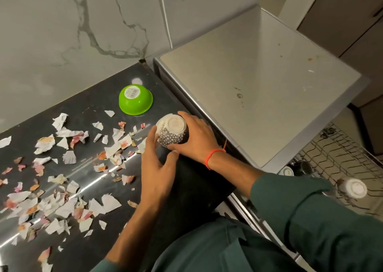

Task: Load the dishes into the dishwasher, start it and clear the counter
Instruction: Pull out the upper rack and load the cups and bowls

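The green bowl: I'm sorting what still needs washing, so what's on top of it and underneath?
The green bowl sits upside down on the black counter; a white barcode sticker shows on its base. Anything beneath it is hidden.

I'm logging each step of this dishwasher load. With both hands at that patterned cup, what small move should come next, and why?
Probably lift the patterned cup clear of the counter and carry it right toward the dishwasher rack. The right hand already wraps it upside down, the left hand steadies it, and the rack shows free space.
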Demonstrator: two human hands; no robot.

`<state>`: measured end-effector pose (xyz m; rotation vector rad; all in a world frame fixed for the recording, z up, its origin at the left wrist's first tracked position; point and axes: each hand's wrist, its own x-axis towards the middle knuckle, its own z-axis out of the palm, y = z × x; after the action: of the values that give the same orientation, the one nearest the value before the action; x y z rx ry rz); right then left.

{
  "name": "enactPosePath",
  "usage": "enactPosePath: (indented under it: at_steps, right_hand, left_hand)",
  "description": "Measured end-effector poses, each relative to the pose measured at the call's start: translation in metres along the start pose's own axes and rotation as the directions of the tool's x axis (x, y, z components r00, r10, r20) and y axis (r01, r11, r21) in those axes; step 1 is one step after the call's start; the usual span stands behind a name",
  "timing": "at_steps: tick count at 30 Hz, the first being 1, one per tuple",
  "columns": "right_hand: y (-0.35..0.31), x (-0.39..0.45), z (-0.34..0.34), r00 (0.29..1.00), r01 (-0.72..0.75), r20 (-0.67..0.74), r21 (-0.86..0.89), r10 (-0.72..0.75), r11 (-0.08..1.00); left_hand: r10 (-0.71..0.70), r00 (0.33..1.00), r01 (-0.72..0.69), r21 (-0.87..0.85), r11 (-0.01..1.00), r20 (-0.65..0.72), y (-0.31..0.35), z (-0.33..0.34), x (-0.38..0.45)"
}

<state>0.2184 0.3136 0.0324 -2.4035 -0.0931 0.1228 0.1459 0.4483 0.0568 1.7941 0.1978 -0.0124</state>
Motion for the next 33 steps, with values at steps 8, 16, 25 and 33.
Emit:
enactPosePath:
  at_steps: [8, 16, 25, 33]
  right_hand:
    - [0.043, -0.063, -0.053, 0.964, -0.058, -0.226, 0.33, 0.138, 0.942]
    - [0.132, -0.139, -0.123, 0.849, -0.154, -0.382, 0.484, 0.366, 0.862]
    - [0.242, -0.23, -0.164, 0.669, -0.31, -0.44, 0.567, 0.599, 0.763]
    - [0.32, -0.275, -0.19, 0.617, -0.448, -0.297, 0.629, 0.729, 0.636]
  left_hand:
    - [0.161, 0.975, -0.157, -0.039, 0.987, 0.154, 0.039, 0.055, -0.03]
    - [0.192, 0.805, -0.313, 0.128, 0.941, 0.561, 0.069, 0.166, -0.067]
    - [0.085, 0.588, -0.404, 0.201, 0.893, 0.805, 0.074, 0.289, -0.108]
    - [-0.106, 0.431, -0.458, 0.318, 0.83, 0.896, 0.065, 0.385, -0.141]
